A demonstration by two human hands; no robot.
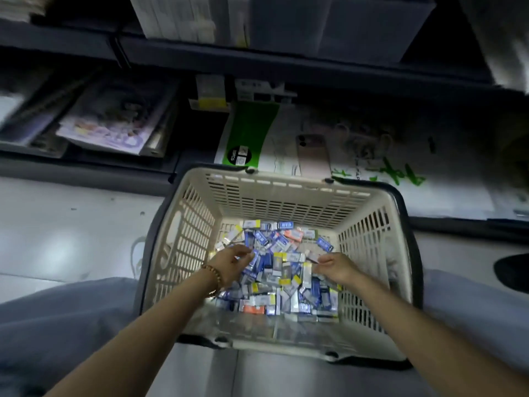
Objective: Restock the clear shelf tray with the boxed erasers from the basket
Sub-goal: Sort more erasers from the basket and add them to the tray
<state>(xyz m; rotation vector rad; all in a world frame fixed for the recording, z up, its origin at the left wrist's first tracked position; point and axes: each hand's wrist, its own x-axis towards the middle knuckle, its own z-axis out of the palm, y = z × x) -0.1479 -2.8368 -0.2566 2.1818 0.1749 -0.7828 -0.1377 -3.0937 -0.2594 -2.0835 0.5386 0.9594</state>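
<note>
A beige slatted basket sits on the floor between the person's grey-clad knees, and everything else is placed from it. The boxed erasers lie loose in a heap over its bottom, mostly blue and white, some with yellow ends, a few orange. Both hands are down inside the basket on top of that heap. The left hand, with a bead bracelet at the wrist, is toward the basket's left wall, its fingers curled, thumb and forefinger pinching a blue box. The right hand is toward the right wall, its fingers bent in, the tips nipping a small pale box. Against the basket's near wall lies something see-through; whether it is the clear tray cannot be told. Just beyond the far rim a phone rests on a green and white bag, and beyond the far left corner magazines lie on a low dark shelf
</note>
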